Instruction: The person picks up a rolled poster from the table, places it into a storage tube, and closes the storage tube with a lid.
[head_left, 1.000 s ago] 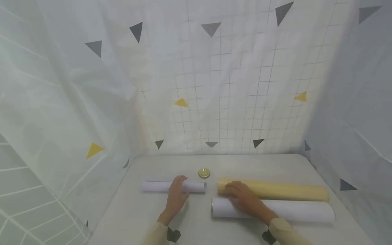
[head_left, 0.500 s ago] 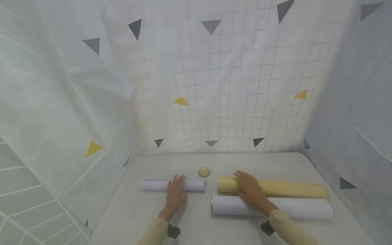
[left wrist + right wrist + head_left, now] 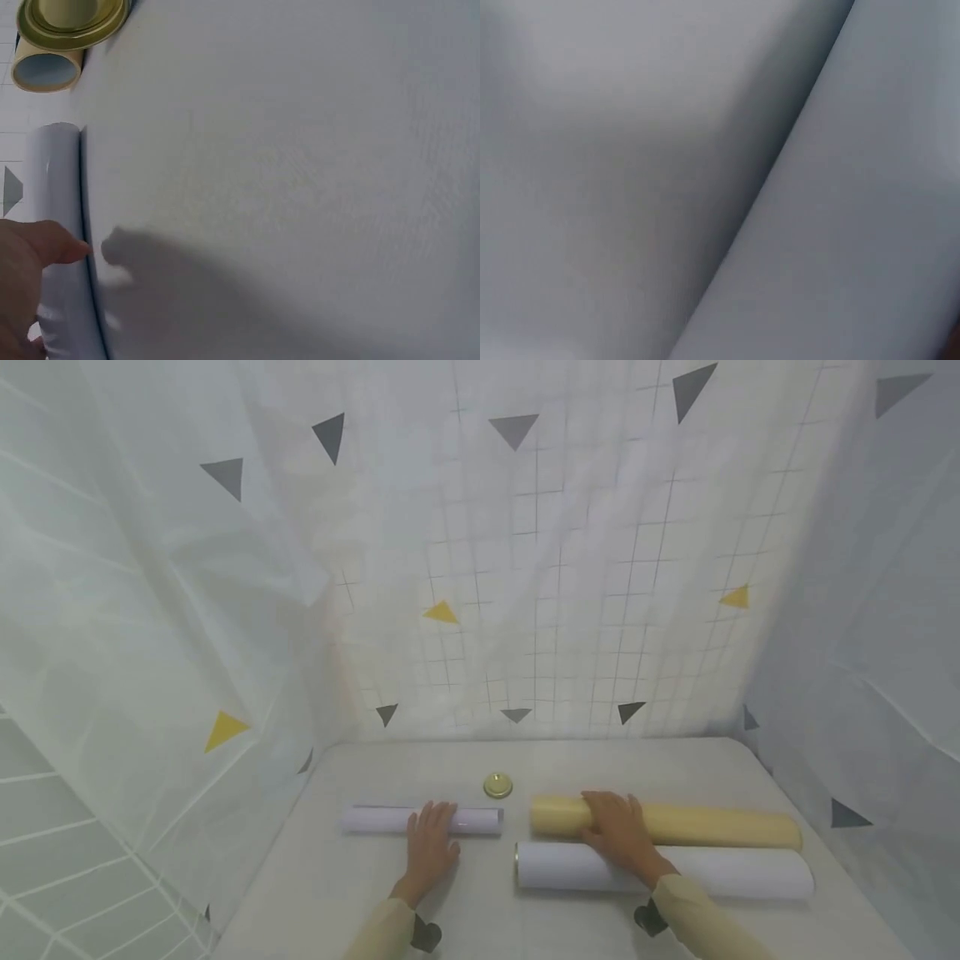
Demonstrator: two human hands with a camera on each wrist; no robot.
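Note:
My left hand (image 3: 430,850) rests on a thin roll of white paper (image 3: 375,821), its fingers laid across the roll. In the left wrist view the thumb (image 3: 64,246) comes over the side of that roll (image 3: 58,169). My right hand (image 3: 621,832) lies on a tan cardboard tube (image 3: 723,825) near its left part, fingers loosely spread over the top. Its wrist crosses above a thicker white tube (image 3: 738,872), which lies in front of the tan one. That white tube (image 3: 847,187) fills much of the right wrist view, where the hand is mostly hidden.
A round gold-coloured lid (image 3: 498,785) lies on the white table (image 3: 480,910) behind the gap between the rolls. The white tube's gold metal end (image 3: 71,19) and the tan tube's open end (image 3: 46,71) face left. A patterned sheet (image 3: 585,568) hangs behind the table.
My right hand has shifted right along the tan tube, its fingers spreading. My left hand has turned slightly, with its fingers flatter over the paper roll. The rolls and lid have stayed in place.

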